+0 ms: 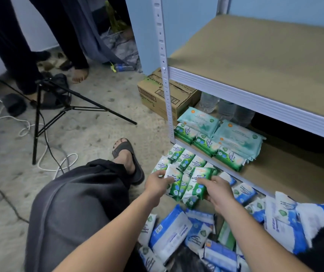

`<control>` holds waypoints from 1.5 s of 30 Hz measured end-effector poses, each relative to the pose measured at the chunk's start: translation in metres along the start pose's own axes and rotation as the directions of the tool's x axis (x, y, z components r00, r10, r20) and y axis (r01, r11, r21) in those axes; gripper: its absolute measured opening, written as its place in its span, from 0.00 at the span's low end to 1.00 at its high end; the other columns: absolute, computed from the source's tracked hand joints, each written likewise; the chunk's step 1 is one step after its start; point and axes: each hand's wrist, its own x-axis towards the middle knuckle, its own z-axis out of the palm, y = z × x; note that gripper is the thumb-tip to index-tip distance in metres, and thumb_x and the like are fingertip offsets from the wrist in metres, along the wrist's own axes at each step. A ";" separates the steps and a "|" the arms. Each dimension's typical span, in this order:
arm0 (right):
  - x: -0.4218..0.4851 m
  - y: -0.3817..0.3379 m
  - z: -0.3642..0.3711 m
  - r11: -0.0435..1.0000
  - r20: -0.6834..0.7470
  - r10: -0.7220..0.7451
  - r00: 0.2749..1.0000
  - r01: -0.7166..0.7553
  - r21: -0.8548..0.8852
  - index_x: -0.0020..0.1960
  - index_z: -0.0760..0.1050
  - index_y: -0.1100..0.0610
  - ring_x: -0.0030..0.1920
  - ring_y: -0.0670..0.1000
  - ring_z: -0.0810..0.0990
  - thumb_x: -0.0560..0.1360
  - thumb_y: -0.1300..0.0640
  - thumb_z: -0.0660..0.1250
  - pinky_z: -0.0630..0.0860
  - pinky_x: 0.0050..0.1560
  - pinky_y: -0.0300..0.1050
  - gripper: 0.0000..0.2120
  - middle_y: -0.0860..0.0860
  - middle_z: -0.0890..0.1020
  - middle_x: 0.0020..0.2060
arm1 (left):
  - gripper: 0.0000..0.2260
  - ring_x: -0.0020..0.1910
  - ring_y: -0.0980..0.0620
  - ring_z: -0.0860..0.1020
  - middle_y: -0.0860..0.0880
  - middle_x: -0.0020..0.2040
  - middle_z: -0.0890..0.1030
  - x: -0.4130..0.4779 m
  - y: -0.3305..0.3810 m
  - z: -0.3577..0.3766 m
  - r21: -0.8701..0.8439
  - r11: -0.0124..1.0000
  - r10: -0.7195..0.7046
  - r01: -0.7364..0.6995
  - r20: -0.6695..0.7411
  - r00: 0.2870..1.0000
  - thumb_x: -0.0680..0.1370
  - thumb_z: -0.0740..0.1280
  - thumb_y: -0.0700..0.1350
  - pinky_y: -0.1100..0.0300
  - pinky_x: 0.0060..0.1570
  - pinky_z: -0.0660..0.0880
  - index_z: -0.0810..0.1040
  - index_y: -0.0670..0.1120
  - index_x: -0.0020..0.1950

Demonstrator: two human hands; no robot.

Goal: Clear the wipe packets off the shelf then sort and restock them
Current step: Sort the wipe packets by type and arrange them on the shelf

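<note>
Green wipe packets point(184, 162) lie on the floor point(90, 134) before the shelf point(255, 107). Left hand point(157, 184) grips one packet, right hand point(219, 191) grips another at its 3 o'clock. Blue packets point(169, 232) heap at 6 o'clock of both hands.

**Wipe packets grouped by colour at the foot of the shelf**

A row of green pine packets point(206, 143) lies along the front of the bottom board of the shelf point(235, 99), a white metal frame with brown boards. Larger teal packets point(237, 137) are stacked just behind that row. More floor green packets point(183, 160) lie side by side just before the bottom rail. Above them the left hand point(158, 183) holds a green packet point(174, 182) and the right hand point(219, 191) holds a second green packet point(200, 183), both tilted. Blue-and-white packets point(169, 230) lie in a loose heap on the floor
</note>
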 end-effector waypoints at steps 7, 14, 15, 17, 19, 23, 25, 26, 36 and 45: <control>0.070 0.004 0.024 0.980 -0.087 0.096 0.992 -0.109 -0.166 0.43 0.79 0.62 0.35 0.54 0.72 0.67 0.56 0.74 0.68 0.37 0.50 0.11 0.58 0.76 0.34 | 0.14 0.36 0.53 0.80 0.47 0.48 0.85 0.074 0.005 0.004 0.129 0.992 -0.004 0.013 -0.068 0.998 0.75 0.71 0.42 0.61 0.34 0.73 0.79 0.48 0.61; 0.153 0.004 0.058 0.946 -0.165 0.065 0.984 -0.114 -0.303 0.42 0.77 0.62 0.37 0.57 0.79 0.69 0.56 0.74 0.77 0.37 0.52 0.10 0.59 0.81 0.38 | 0.14 0.48 0.45 0.83 0.49 0.51 0.84 0.168 0.009 0.022 0.220 0.974 0.073 -0.056 -0.067 0.995 0.74 0.72 0.46 0.48 0.52 0.80 0.80 0.48 0.60; 0.167 0.005 0.063 0.943 -0.174 0.071 0.982 -0.123 -0.308 0.45 0.78 0.63 0.40 0.58 0.81 0.69 0.55 0.75 0.80 0.40 0.54 0.12 0.59 0.82 0.41 | 0.14 0.48 0.47 0.83 0.50 0.51 0.84 0.178 0.011 0.024 0.231 0.970 0.093 -0.077 -0.059 0.994 0.75 0.72 0.46 0.49 0.52 0.80 0.80 0.49 0.60; 0.190 0.006 0.073 0.942 -0.183 0.077 0.980 -0.132 -0.308 0.50 0.78 0.62 0.46 0.61 0.82 0.70 0.54 0.75 0.82 0.46 0.57 0.15 0.60 0.83 0.47 | 0.12 0.48 0.50 0.82 0.51 0.50 0.84 0.197 0.015 0.029 0.254 0.960 0.138 -0.119 -0.059 0.989 0.75 0.71 0.46 0.53 0.52 0.79 0.81 0.49 0.58; 0.207 0.008 0.083 0.944 -0.167 0.070 0.983 -0.119 -0.307 0.54 0.77 0.61 0.50 0.62 0.82 0.71 0.53 0.76 0.82 0.50 0.57 0.17 0.59 0.82 0.51 | 0.11 0.47 0.51 0.82 0.52 0.49 0.84 0.213 0.019 0.034 0.255 0.955 0.172 -0.153 -0.051 0.984 0.74 0.72 0.45 0.52 0.51 0.80 0.82 0.50 0.56; 0.225 0.014 0.096 0.953 -0.207 0.056 0.977 -0.114 -0.280 0.61 0.77 0.56 0.51 0.60 0.84 0.70 0.55 0.78 0.82 0.54 0.58 0.21 0.54 0.83 0.51 | 0.07 0.43 0.52 0.82 0.54 0.45 0.85 0.236 0.019 0.043 0.269 0.949 0.190 -0.163 -0.077 0.979 0.73 0.74 0.44 0.49 0.46 0.82 0.84 0.50 0.51; 0.234 0.020 0.098 0.954 -0.282 0.036 0.959 -0.117 -0.277 0.51 0.81 0.56 0.46 0.60 0.85 0.67 0.57 0.79 0.83 0.51 0.57 0.14 0.54 0.85 0.43 | 0.06 0.42 0.53 0.82 0.53 0.43 0.85 0.244 0.017 0.048 0.312 0.932 0.220 -0.185 -0.082 0.972 0.73 0.74 0.42 0.51 0.46 0.81 0.85 0.49 0.49; 0.235 0.020 0.099 0.955 -0.320 0.021 0.947 -0.114 -0.275 0.41 0.80 0.56 0.43 0.60 0.86 0.66 0.59 0.79 0.84 0.48 0.59 0.09 0.55 0.85 0.37 | 0.06 0.42 0.53 0.82 0.53 0.43 0.85 0.248 0.016 0.050 0.330 0.923 0.236 -0.196 -0.087 0.968 0.73 0.74 0.42 0.53 0.46 0.81 0.85 0.49 0.48; 0.244 0.009 0.102 0.953 -0.314 -0.040 0.948 -0.058 -0.298 0.36 0.76 0.52 0.39 0.58 0.86 0.66 0.59 0.80 0.84 0.41 0.58 0.12 0.53 0.84 0.34 | 0.04 0.43 0.51 0.82 0.50 0.39 0.83 0.255 0.027 0.051 0.534 0.810 0.266 -0.242 0.032 0.963 0.78 0.69 0.44 0.74 0.36 0.68 0.82 0.53 0.46; 0.183 -0.016 0.064 0.350 0.134 -0.213 0.968 0.204 -0.914 0.73 0.69 0.52 0.68 0.59 0.70 0.79 0.45 0.65 0.73 0.62 0.51 0.25 0.54 0.72 0.69 | 0.24 0.70 0.41 0.66 0.45 0.75 0.68 0.208 0.039 0.054 0.878 0.291 0.275 -0.380 0.304 0.912 0.80 0.64 0.54 0.46 0.68 0.67 0.69 0.47 0.75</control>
